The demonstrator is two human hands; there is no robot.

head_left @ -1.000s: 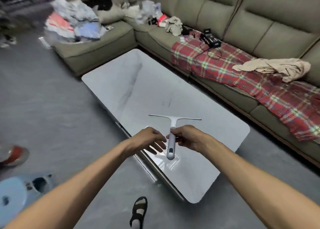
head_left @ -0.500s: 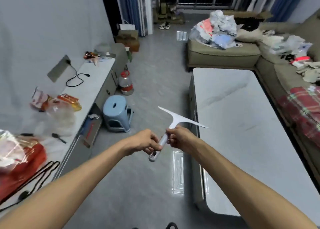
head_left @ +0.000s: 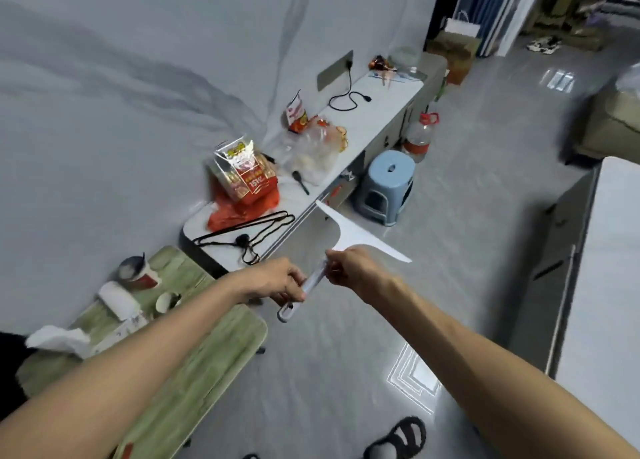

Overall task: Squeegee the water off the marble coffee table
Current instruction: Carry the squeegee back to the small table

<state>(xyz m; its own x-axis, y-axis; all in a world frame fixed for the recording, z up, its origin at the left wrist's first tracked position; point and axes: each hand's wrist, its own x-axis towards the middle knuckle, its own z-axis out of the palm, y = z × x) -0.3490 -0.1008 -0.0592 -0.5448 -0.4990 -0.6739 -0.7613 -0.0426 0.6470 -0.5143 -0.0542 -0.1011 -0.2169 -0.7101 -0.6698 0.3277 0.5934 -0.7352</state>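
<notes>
- Since half a second ago the view has swung left: the table [head_left: 609,285] now shows only as a strip at the right edge, and a low green table [head_left: 194,365] has come in at lower left.
- The squeegee [head_left: 341,247] is still held in the air over the floor, left of the table and clear of it.
- Its handle runs from lower left to upper right; the blade sits at the far end, crossing it from upper left to lower right.
- It is pale: a translucent handle with a loop at the tail and a thin white blade.
- The left hand [head_left: 277,282] has its fingers curled round the lower handle; the right hand [head_left: 353,268] pinches the handle just under the blade.
- One squeegee, two hands, one blue stool [head_left: 386,188], one sandal [head_left: 398,438].
</notes>
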